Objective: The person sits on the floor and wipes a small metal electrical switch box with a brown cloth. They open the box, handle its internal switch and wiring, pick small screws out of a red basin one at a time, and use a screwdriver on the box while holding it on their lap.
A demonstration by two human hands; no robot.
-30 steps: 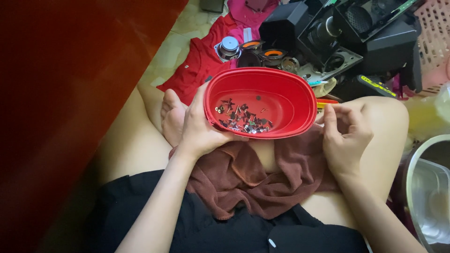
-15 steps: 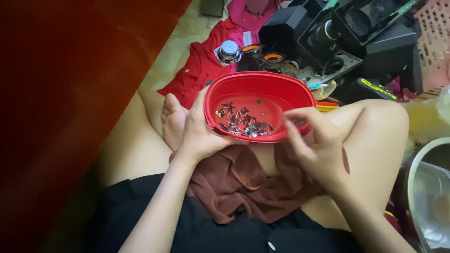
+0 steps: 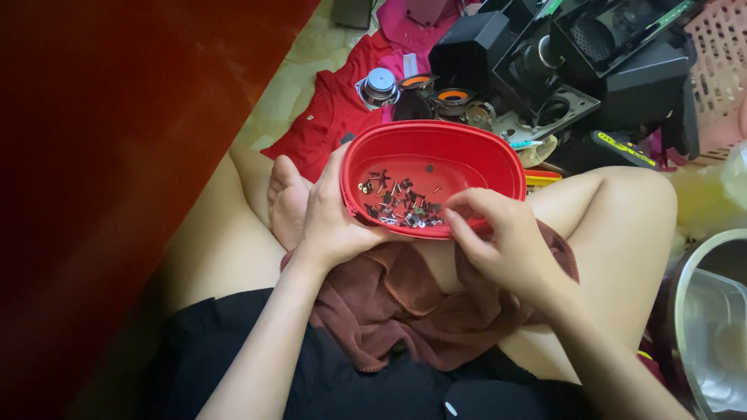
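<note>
A red oval plastic bowl [image 3: 459, 152] rests tilted on my crossed legs, with several small dark screws [image 3: 397, 204] gathered at its near side. My left hand [image 3: 331, 222] grips the bowl's left rim, thumb inside the edge. My right hand [image 3: 502, 241] is over the bowl's near right rim, fingers bent and reaching in toward the screws; whether it pinches one is hidden. A brown cloth [image 3: 405, 299] lies on my lap under both hands.
Beyond the bowl lie small round speaker drivers [image 3: 379, 85], black speaker housings [image 3: 622, 54] and a red cloth [image 3: 327, 117] on the floor. A pink basket [image 3: 720, 54] sits far right, a metal bowl [image 3: 712, 319] near right. A dark red surface [image 3: 101, 155] fills the left.
My right hand moved left from my knee to the bowl's near rim and reached into it. The bowl came slightly nearer; my left hand kept its grip.
</note>
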